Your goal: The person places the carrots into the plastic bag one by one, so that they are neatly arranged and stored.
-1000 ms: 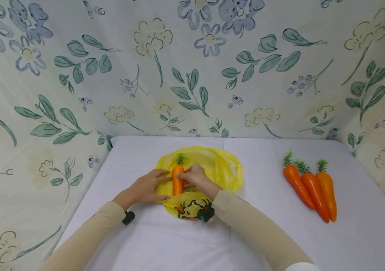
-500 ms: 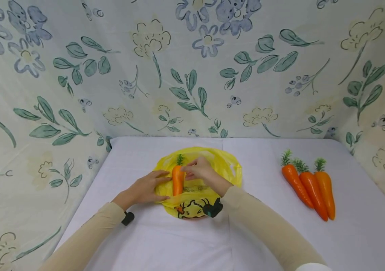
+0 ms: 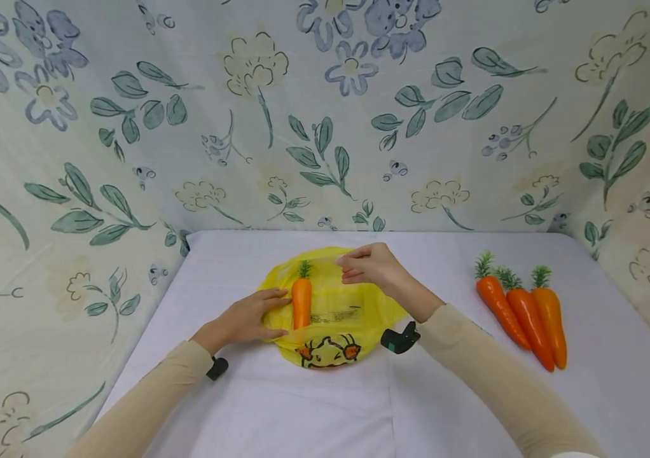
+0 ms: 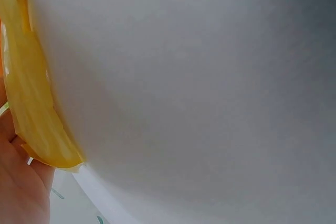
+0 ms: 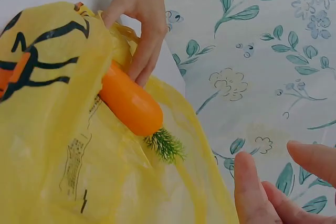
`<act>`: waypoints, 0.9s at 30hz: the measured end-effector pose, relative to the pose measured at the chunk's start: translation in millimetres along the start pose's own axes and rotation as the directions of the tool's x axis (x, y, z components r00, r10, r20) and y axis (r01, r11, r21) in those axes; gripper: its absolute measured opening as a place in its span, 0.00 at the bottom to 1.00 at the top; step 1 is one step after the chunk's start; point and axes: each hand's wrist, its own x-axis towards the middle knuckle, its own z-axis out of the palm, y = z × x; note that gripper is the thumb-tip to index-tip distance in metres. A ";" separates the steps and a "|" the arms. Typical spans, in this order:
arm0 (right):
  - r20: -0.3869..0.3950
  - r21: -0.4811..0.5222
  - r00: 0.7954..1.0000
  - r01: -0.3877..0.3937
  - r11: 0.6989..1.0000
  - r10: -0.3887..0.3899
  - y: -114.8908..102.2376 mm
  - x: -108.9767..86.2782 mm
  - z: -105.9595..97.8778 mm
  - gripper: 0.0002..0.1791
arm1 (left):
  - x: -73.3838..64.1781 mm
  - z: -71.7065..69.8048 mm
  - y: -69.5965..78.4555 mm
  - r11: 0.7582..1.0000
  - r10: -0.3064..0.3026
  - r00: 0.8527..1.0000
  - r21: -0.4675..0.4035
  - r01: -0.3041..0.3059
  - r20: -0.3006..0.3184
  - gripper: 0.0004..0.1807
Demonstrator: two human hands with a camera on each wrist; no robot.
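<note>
A yellow plastic bag [image 3: 336,294] with a black-lined cartoon print lies on the table, its mouth spread wide. Inside it rests an orange carrot [image 3: 301,299], green top pointing to the far side and lower tip hidden under the bag's front flap. My left hand [image 3: 245,316] rests at the bag's left edge, fingers extended and touching the plastic beside the carrot. In the right wrist view, its fingers lie along the carrot's side. Over the bag's far right part hovers my right hand [image 3: 376,268], thumb and fingers apart with nothing between them.
Three more carrots [image 3: 531,315] lie side by side at the table's right. White cloth [image 3: 313,413] covers the table. Floral fabric [image 3: 325,127] hangs behind it and at both sides.
My right hand has let go of the carrot and moved up and right, away from it. The carrot stays in the bag. My left hand has kept its place.
</note>
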 end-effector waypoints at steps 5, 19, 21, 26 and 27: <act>-0.014 -0.013 1.000 0.008 1.000 -0.008 -4.8 -7.9 -21.1 0.23 | 1.7 2.9 -2.5 1.000 -0.019 1.000 0.003 0.019 0.013 0.42; -0.063 -0.093 0.997 0.028 0.995 -0.034 2.7 -31.9 -83.5 0.27 | 0.2 2.0 1.9 0.998 -0.058 0.998 -0.026 0.059 0.039 0.41; -0.064 -0.088 0.997 0.044 0.995 -0.050 4.9 -36.0 -93.3 0.27 | 0.1 2.6 2.1 0.998 -0.054 0.998 -0.025 0.055 0.036 0.41; -0.096 -0.103 0.993 0.065 0.993 -0.075 10.2 -44.1 -117.4 0.29 | 1.1 2.9 0.9 0.999 -0.039 0.999 -0.013 0.040 0.023 0.41; -0.108 -0.113 0.991 0.066 0.991 -0.078 11.2 -45.6 -122.0 0.30 | 1.5 2.6 0.5 0.999 -0.038 0.999 -0.009 0.038 0.022 0.41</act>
